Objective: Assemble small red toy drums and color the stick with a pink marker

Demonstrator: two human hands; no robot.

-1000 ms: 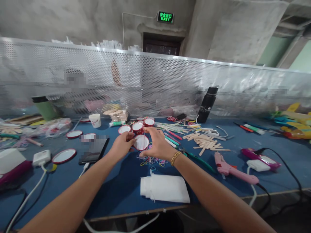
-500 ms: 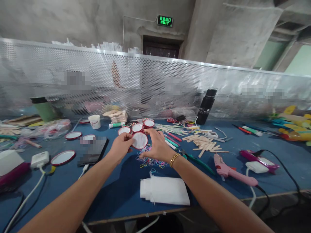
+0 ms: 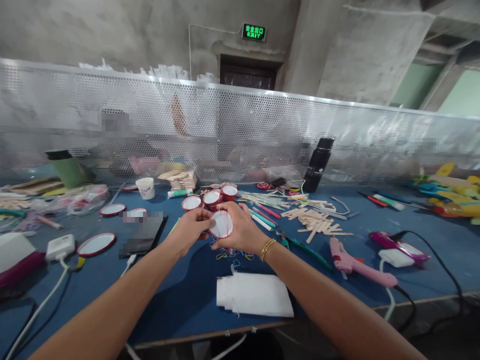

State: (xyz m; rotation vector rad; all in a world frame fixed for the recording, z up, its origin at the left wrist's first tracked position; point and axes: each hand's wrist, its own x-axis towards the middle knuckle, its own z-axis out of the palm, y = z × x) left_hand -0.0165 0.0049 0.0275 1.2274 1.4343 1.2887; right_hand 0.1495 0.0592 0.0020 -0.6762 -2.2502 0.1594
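The perforated metal screen (image 3: 240, 130), at 12 o'clock, spans the view behind the blue table (image 3: 176, 305); clock positions are taken from the lid. A white pouch (image 3: 258, 295) lies flat at 5 o'clock, and a pink glue gun (image 3: 360, 265) rests just past 3. My right hand (image 3: 243, 227), on the 3 o'clock side, curves so that thumb and fingers bracket the lid; whether they press on its edge I cannot tell. My left hand (image 3: 192, 227), at 9 o'clock, pinches the near rim between thumb and fingers. Red tins (image 3: 212, 199) stand beyond, towards 12. The round lid (image 3: 220, 226), white with a red rim, is held above the table, its white face towards me. Half a second ago it sat clear of my right hand; now it lies within that hand's span, which, I judge, lets both hands work on it together. Loose coloured bands (image 3: 227, 254) lie at 6 o'clock. Smallest, thin reddish lines (image 3: 226, 220) cross the lid's face, probably a stretched band.
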